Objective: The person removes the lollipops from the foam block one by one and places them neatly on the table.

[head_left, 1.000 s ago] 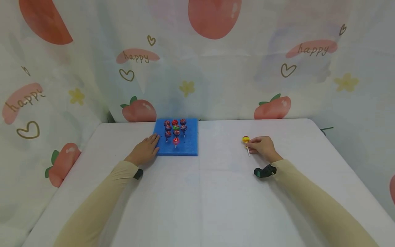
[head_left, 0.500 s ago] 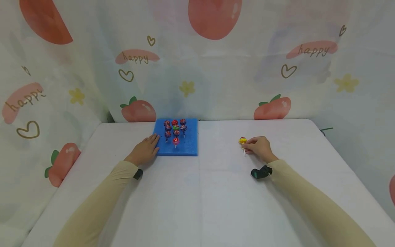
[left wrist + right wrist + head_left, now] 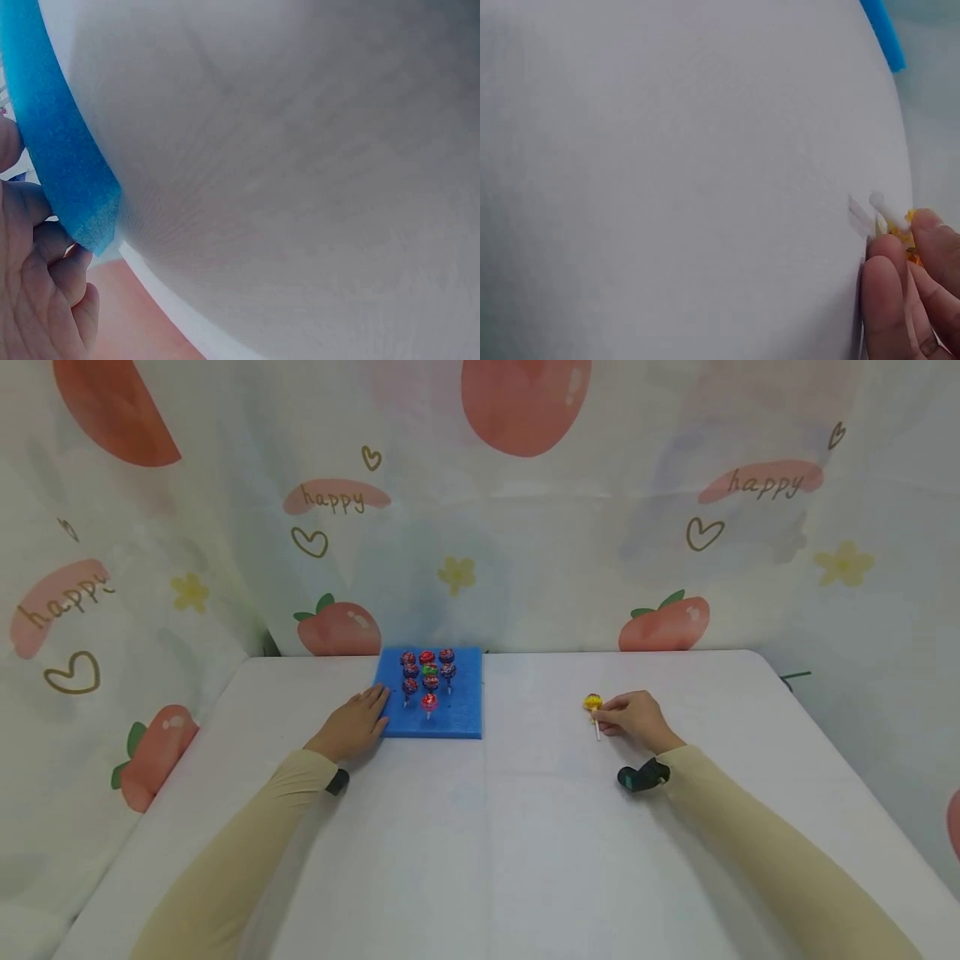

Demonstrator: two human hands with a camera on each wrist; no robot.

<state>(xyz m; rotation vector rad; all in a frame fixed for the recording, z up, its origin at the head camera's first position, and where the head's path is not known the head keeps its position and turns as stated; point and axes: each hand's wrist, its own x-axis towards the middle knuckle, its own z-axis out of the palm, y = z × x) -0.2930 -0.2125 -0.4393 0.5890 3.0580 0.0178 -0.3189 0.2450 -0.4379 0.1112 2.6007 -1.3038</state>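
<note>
In the head view my right hand (image 3: 634, 720) pinches a yellow-wrapped lollipop (image 3: 592, 702), its white stick pointing down toward the table. The right wrist view catches the fingers around the lollipop's white stick (image 3: 891, 211), with the yellow wrapper partly hidden behind them. My left hand (image 3: 351, 725) rests along the left edge of a blue foam board (image 3: 457, 720), fingers extended onto it. Seen from the left wrist, its fingers (image 3: 69, 276) touch the board's side. Several lollipops stand upright in the board, mostly dark red and blue, among them a green one (image 3: 430, 669) and a pinkish-red one (image 3: 429, 702).
A white cloth covers the table (image 3: 487, 843). Behind and to the sides hangs a printed curtain (image 3: 525, 560) with fruit, hearts and flowers. A dark wrist camera (image 3: 643, 776) sits under the right wrist, another dark one (image 3: 337, 782) at the left.
My right hand has shifted slightly left with the yellow lollipop, whose stick now hangs more nearly upright. The left hand and the board stay in place.
</note>
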